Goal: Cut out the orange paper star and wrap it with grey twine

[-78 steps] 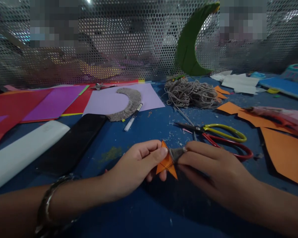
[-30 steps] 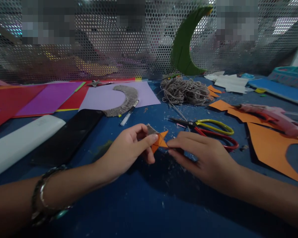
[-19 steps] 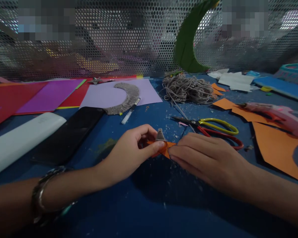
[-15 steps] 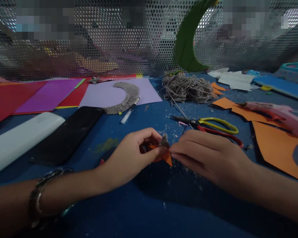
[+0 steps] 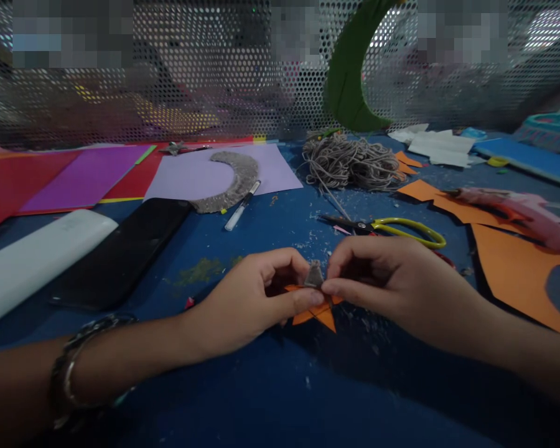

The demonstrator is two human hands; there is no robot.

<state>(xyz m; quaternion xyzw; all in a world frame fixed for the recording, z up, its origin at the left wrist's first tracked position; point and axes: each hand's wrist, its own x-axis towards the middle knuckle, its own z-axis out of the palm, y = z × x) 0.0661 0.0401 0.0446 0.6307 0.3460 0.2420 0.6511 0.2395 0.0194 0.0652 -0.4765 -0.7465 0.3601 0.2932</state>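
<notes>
Between my hands is a small orange paper star (image 5: 318,314), one point of it covered in grey yarn (image 5: 314,275). My left hand (image 5: 256,298) pinches the star from the left, thumb across its face. From the other side, my right hand (image 5: 396,280) pinches at the yarn-covered point and the star's edge, thumb and forefinger close together. The fingers hide part of the star. Just beyond my right hand lie scissors (image 5: 415,230) with yellow and red handles. A heap of grey yarn (image 5: 350,163) sits farther back, a strand trailing towards the scissors.
A grey yarn crescent (image 5: 242,174) and a pen (image 5: 242,205) lie on lilac paper (image 5: 177,177). Left are a black phone (image 5: 126,255) and a white oblong device (image 5: 42,264). Right are orange paper offcuts (image 5: 518,267) and a pink glue gun (image 5: 518,208). A green crescent (image 5: 350,81) stands against perforated metal.
The star has come lower and turned, so more of its orange face shows. My right hand has shifted its fingers up to the yarn-covered point; the left keeps its pinch.
</notes>
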